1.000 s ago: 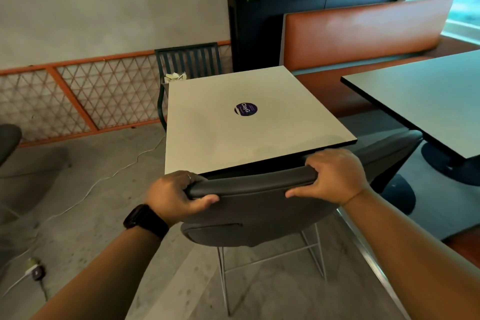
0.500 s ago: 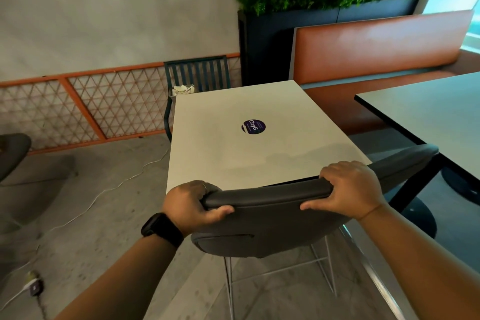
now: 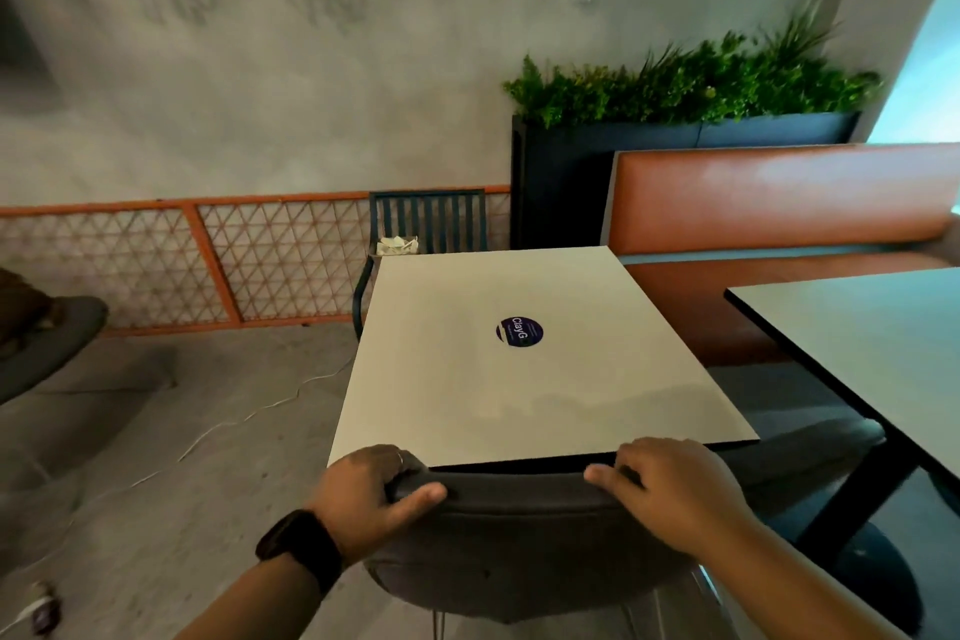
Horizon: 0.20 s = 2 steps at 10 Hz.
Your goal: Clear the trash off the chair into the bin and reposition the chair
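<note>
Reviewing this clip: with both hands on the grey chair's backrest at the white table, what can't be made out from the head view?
- Grey chair seat: hidden under the white table and behind its own backrest, so any trash there cannot be seen.
- Bin: not in view.
- Crumpled paper on the dark slatted chair: too small to identify; the table hides that seat.
- Left hand fingertips: wrapped behind the backrest.
- Right hand grip: fingers lie over the top edge; whether it clamps is unclear.
- Floor object: blurred.

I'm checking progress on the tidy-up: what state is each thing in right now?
Grey chair: upright, backrest at the table edge.
Left hand: gripping the backrest top.
Right hand: resting on the backrest top, fingers extended.
White table: bare except a round sticker.
Green slatted chair: crumpled paper on its seat.
</note>
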### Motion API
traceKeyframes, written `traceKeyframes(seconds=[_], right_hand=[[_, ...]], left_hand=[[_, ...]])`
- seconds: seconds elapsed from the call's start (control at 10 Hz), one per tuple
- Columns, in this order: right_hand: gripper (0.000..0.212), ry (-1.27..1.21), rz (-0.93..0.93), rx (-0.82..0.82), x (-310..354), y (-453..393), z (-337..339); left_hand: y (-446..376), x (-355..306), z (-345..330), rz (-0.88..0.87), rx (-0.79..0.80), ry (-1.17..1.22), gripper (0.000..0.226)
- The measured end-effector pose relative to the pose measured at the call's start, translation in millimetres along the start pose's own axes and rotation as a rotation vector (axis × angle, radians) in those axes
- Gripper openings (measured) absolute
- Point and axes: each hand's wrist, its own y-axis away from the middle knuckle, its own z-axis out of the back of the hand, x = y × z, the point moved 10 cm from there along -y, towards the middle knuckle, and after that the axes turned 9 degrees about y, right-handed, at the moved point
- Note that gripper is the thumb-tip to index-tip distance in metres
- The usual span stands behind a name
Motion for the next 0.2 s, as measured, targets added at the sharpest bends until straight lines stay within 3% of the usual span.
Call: traceKeyframes(seconds=[0.1,0.2], right_hand=[[0.099,-0.097,0.044,0.232,3.1,-17.6,-9.3],[0.084,-0.096,0.064,0.34,-1.4,-41.8,0.3]], left_hand=[[-4.2,-4.0,5.9,0.088,0.093,0.028,0.07],[-12.4,-9.6,28.7,0.128,0.097,-0.09,0.068]])
